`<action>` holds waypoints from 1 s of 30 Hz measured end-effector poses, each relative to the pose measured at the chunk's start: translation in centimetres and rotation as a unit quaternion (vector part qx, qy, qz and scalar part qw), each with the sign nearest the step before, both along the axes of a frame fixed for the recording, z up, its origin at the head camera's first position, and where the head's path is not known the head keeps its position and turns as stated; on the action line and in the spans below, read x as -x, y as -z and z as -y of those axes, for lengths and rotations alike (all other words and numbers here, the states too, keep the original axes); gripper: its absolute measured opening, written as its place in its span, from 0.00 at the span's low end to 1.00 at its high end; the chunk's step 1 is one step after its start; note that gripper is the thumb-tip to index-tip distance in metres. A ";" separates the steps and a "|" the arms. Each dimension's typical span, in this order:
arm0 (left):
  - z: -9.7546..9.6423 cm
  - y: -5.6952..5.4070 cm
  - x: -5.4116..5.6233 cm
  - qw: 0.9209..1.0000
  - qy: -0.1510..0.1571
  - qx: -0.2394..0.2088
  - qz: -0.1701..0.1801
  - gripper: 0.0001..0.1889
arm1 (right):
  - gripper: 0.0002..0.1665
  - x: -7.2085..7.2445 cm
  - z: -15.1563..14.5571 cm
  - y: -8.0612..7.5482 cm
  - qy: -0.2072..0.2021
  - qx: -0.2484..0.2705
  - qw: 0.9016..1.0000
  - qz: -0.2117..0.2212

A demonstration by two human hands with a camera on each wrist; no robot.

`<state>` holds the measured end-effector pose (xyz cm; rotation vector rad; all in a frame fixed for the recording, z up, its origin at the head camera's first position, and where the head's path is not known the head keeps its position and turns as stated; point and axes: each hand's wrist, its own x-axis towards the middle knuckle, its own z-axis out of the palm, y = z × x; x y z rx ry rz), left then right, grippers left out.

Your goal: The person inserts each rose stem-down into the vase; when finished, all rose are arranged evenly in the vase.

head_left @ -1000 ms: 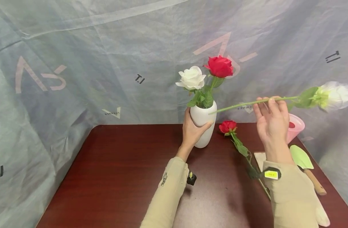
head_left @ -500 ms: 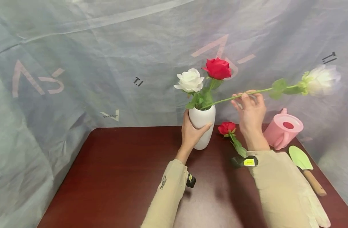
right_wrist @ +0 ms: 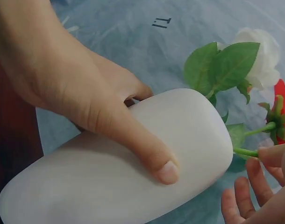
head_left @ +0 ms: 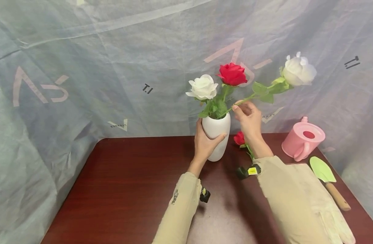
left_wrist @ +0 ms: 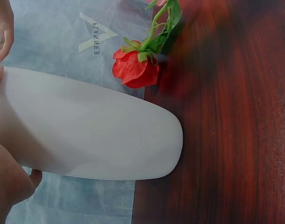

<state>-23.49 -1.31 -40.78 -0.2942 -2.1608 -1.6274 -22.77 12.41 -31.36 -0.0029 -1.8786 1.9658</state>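
My left hand [head_left: 206, 140] grips a white vase [head_left: 218, 127] near the back of the table, its thumb across the front in the right wrist view. From the vase's mouth rise a white rose [head_left: 202, 87] and a red rose [head_left: 232, 74]. Just right of the mouth, my right hand [head_left: 249, 118] pinches the green stem of a second white rose [head_left: 298, 70], which slants up to the right. In the right wrist view the lower end of that stem [right_wrist: 246, 152] passes in at the vase's rim. Another red rose [left_wrist: 135, 67] lies beside the vase, partly hidden by my right arm in the head view.
A pink watering can [head_left: 302, 140] stands at the table's back right. Nearer lie a green trowel [head_left: 323, 169] with a wooden handle and pale gloves [head_left: 330, 210], partly under my right sleeve. A grey sheet [head_left: 128, 67] hangs behind the dark red table [head_left: 119, 189].
My right hand has moved left toward the vase, bringing the white rose's stem end into its mouth and tilting the bloom upward. My left hand keeps its hold on the vase.
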 end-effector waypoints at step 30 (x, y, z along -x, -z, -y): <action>-0.3 0.0 -0.1 1.000 0.005 -0.006 -0.012 0.52 | 0.34 -4.6 -4.4 1.8 -0.199 -0.152 0.959 0.134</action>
